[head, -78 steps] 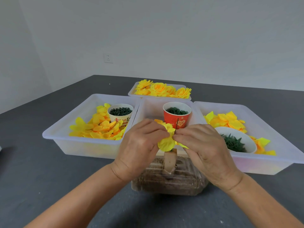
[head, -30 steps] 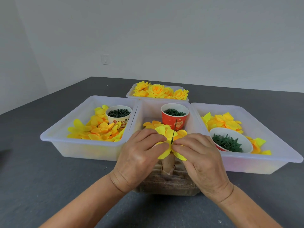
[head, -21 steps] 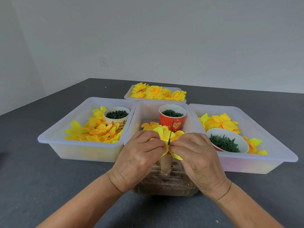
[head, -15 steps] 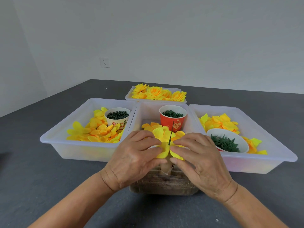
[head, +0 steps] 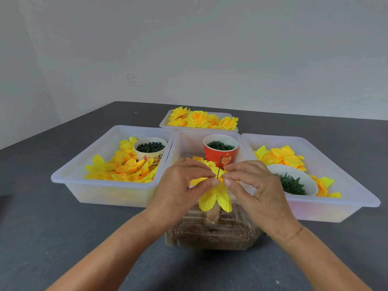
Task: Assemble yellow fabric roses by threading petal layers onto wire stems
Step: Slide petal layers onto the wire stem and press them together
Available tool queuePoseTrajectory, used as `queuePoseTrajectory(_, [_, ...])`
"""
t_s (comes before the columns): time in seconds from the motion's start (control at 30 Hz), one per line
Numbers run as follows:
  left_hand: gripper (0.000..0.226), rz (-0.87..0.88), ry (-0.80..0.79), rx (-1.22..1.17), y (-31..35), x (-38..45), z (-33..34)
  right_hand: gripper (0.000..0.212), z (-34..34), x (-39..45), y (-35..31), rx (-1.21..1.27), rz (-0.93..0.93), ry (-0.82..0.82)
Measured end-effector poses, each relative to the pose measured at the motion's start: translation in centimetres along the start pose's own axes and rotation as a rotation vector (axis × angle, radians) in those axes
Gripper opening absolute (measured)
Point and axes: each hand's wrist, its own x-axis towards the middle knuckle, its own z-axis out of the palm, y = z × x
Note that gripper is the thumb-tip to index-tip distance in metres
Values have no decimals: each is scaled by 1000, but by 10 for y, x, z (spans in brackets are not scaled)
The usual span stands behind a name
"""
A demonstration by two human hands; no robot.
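**A:** Why were both hands bunched so close over the middle of the table (head: 52,238)?

**B:** They were working one petal layer (head: 216,194) on the wire stem (head: 219,167). The left hand (head: 180,190) pinched the fabric from one side, the right hand (head: 258,194) from the other, fingertips nearly meeting at the wire. I'd judge that kept the layer's centre lined up with the stem so it could slide along it.

**A:** And the stem stood by itself?

**B:** It rose upright from a small post on a brown block (head: 212,236) just in front of the middle bin (head: 184,143), probably a stand, leaving both hands for the petals. Its thin dark tip poked up between the fingers.

**A:** How many bins?

**B:** Four translucent ones. The left bin (head: 69,177) held loose petals and a white cup (head: 150,150) of dark green bits. The middle one held a red cup (head: 220,154) of the same and a few petals. The right bin (head: 346,196) had petals and a white bowl (head: 291,181) of green pieces. The far bin (head: 201,129) held finished roses (head: 202,119), several, too crowded to count.

**A:** So two cups, one bowl?

**B:** Yes, each near the hands, likely for easy reaching.
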Motion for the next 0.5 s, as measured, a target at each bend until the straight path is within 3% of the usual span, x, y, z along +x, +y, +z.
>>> queuePoseTrajectory(0.3, [6, -198, -106, -152, -1, 7, 9, 12, 3, 4, 5, 86, 211, -122])
queuePoseTrajectory(0.5, [7, -263, -257, -236, -3, 17, 1, 7, 4, 45, 20, 140, 301, -93])
